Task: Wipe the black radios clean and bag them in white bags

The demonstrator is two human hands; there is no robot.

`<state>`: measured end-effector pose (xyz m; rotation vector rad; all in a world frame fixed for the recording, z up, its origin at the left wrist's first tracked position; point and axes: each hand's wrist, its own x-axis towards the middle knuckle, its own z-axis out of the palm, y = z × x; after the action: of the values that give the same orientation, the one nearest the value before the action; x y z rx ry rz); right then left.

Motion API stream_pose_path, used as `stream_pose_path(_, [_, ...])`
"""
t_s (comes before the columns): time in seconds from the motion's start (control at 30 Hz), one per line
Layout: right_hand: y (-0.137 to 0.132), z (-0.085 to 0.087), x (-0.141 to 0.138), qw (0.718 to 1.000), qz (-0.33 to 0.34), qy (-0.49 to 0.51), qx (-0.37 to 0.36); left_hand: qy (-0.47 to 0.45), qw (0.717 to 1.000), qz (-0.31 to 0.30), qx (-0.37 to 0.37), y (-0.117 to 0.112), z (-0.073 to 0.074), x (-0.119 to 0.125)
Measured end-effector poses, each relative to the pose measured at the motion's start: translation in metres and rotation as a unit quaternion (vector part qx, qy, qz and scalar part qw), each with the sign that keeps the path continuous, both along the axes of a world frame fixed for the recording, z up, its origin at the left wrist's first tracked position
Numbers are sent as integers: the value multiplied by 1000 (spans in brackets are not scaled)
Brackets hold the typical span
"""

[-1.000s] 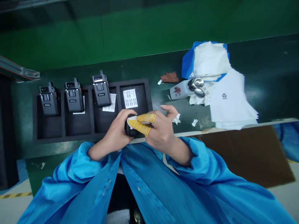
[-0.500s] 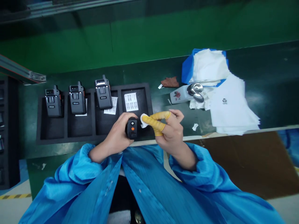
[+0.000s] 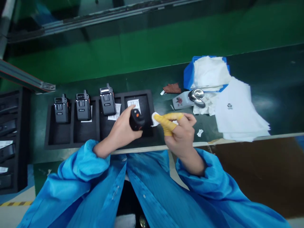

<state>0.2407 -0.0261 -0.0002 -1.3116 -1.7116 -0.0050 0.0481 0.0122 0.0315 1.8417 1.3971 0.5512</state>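
Note:
My left hand (image 3: 123, 128) is closed around a black two-way radio (image 3: 137, 120), whose end with an orange button faces up toward me. Yellow finger cots cover fingers of my right hand (image 3: 179, 131), which pinches a small white cloth (image 3: 155, 118) just right of the radio, apart from it. Below the radio lies a black foam tray (image 3: 152, 104) with several compartments. Three more radios stand in it, one (image 3: 62, 109) at the left, one (image 3: 83, 106) beside it and one (image 3: 107, 99) in the third compartment. A printed white label sheet (image 3: 134, 104) lies in the right compartment.
A blue bin (image 3: 188, 76) of white cloths stands at the back right, with a stack of white cloths (image 3: 237, 114) beside it. Near it are a white bottle with a metal top (image 3: 182, 100) and a brown rag (image 3: 172, 88). Another black tray (image 3: 20, 142) stands far left.
The radio in my left hand has tipped and turned. My right hand with the cloth has moved slightly right, away from it. The whole view has shifted a little.

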Motion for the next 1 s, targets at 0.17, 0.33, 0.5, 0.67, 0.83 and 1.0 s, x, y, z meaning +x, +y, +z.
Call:
stream_pose_path(0.17, [7, 16, 11, 904, 50, 357, -231, 129, 990, 53, 12, 52, -5, 23])
stream_pose_path(0.33, [19, 27, 8, 690, 88, 627, -351, 188, 975, 57, 101, 55, -7, 32])
stream_pose_path(0.5, [25, 29, 1, 628, 129, 665, -384, -40, 989, -26, 143, 26, 6, 31])
stream_pose_path(0.67, [20, 27, -9, 568, 168, 692, -412, -186, 982, 14, 15, 8, 13, 37])
stream_pose_path(0.83, [14, 26, -11, 600, 117, 674, -414, -228, 972, 18, -49, 5, 9, 33])
stream_pose_path(1.0, [11, 33, -5, 645, 97, 634, -415, -283, 951, 34, -118, 6, 6, 30])
